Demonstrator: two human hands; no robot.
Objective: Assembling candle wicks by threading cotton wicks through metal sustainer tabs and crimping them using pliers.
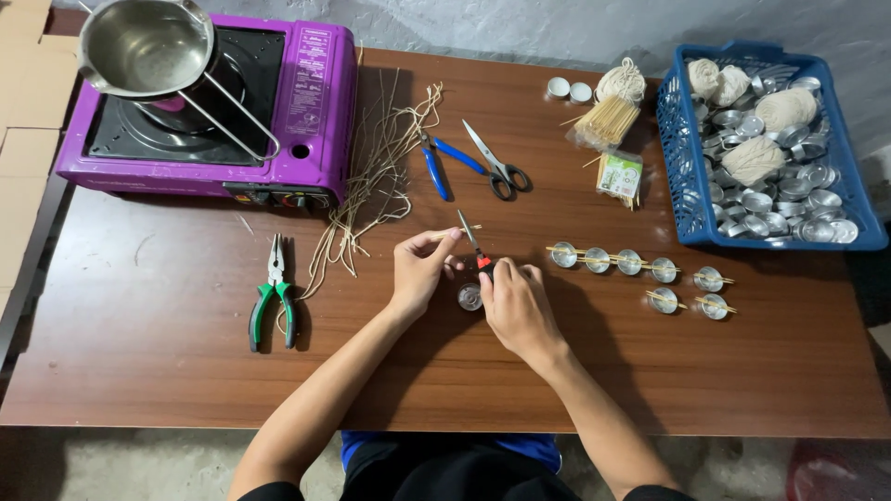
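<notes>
My left hand (pixel 419 269) pinches a thin wooden stick (pixel 457 231) level above the brown table. My right hand (pixel 516 301) grips small red-handled scissors (pixel 473 246), whose blades point up toward the stick. A small silver foil cup (pixel 470 297) sits on the table between both hands. To the right lies a row of several foil cups with sticks laid across them (pixel 613 261).
A purple portable stove (pixel 306 102) with a steel pot (pixel 144 46) stands at the back left. Loose wick strands (pixel 376 176), green pliers (pixel 272 301), blue pliers (pixel 434 167), grey scissors (pixel 497 162), a stick bundle (pixel 608 121). A blue basket (pixel 682 176) of foil cups and twine balls sits right.
</notes>
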